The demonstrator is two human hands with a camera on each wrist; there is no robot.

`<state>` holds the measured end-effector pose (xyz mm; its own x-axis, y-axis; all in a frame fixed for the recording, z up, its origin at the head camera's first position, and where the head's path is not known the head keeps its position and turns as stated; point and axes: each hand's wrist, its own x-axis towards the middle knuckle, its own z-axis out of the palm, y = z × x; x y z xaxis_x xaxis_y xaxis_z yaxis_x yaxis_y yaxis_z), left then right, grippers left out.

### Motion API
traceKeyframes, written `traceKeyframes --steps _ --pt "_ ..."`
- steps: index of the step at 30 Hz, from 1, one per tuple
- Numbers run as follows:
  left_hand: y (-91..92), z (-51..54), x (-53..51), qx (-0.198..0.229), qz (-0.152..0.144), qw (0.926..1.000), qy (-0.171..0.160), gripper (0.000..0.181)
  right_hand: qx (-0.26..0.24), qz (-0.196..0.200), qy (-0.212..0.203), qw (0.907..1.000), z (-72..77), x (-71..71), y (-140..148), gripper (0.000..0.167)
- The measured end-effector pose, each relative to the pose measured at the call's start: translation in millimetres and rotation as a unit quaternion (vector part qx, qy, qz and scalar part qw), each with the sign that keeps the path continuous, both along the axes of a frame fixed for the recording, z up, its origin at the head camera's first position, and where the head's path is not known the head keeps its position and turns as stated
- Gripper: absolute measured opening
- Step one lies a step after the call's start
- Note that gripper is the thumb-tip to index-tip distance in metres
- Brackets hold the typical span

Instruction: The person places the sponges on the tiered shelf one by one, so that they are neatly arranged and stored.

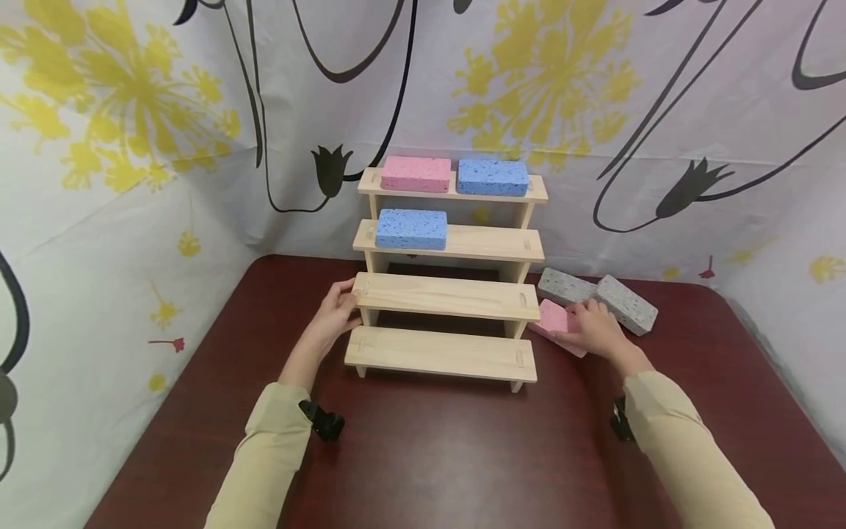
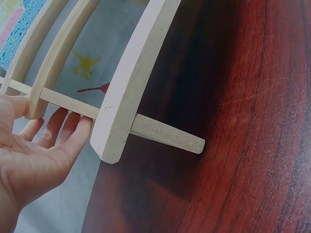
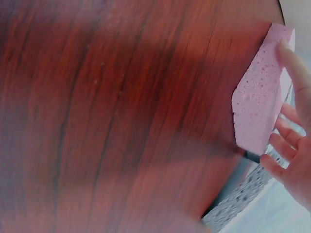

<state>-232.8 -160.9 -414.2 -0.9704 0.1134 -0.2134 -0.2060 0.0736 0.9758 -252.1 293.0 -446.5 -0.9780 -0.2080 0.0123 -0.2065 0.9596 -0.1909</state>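
**Rack [image 1: 449, 295] of four wooden tiers between left hand [image 1: 332, 314] and right hand [image 1: 597, 332]**

At far left, a white backdrop [image 1: 99, 257] printed with yellow flowers and dark stems meets the dark red-brown desk [image 1: 456, 455]. The left hand, below a beige sleeve [image 1: 264, 455] and a black wrist device [image 1: 324, 421], grips the left end of the second tier from the bottom; in the left-wrist view its fingers bend in against the wooden side support. The rack stands on the desk, its tiers stepping upward toward the backdrop. A blue sponge [image 1: 411, 229] lies at the left of the second tier from the top. On the top tier, an upper pink sponge [image 1: 416, 174] lies left of another blue sponge [image 1: 492, 178]. Just right of the rack, near the lower tiers, is the loose pink sponge [image 1: 550, 317], pinched between thumb and fingers of the right hand; whether it touches the desk cannot be told. Behind that hand, one grey sponge [image 1: 562, 286] lies at an angle to a second grey sponge [image 1: 626, 305] farther right.
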Motion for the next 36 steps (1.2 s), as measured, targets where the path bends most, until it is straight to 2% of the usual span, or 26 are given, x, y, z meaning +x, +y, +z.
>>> traceKeyframes --steps 8,11,15,20,26,30,33,36 --pt "3.5 10.9 5.0 0.017 -0.001 0.9997 -0.015 0.049 0.011 -0.023 -0.016 0.9995 6.9 2.8 -12 0.077" --pt "3.0 7.6 3.7 0.011 -0.002 0.9998 -0.015 0.049 0.024 -0.032 -0.015 0.9991 7.9 3.9 -14 0.079" --pt "1.8 -1.0 -0.5 0.003 0.001 1.0 -0.006 0.049 0.013 -0.052 0.001 0.9986 14.4 5.0 -13 0.078" --pt "0.7 -2.1 -1.2 -0.001 0.002 1.0 0.002 0.049 -0.039 -0.069 0.032 0.9963 32.7 4.2 -13 0.079" --pt "3.0 13.8 8.0 0.011 -0.003 0.9999 -0.008 0.049 -0.092 -0.066 0.106 0.9879 55.8 1.7 -15 0.078" --pt "4.9 22.2 12.8 0.007 -0.005 0.9999 -0.013 0.049 -0.114 -0.083 0.13 0.9814 71.3 2.4 -20 0.077" --pt "4.8 22.1 12.8 0.005 -0.006 0.9999 -0.013 0.049 -0.132 -0.1 0.133 0.9772 82.5 4.7 -24 0.076" --pt "3.3 16.1 9.3 0.007 -0.008 0.9999 -0.013 0.049 -0.152 -0.112 0.146 0.9712 92.3 7.3 -29 0.077"
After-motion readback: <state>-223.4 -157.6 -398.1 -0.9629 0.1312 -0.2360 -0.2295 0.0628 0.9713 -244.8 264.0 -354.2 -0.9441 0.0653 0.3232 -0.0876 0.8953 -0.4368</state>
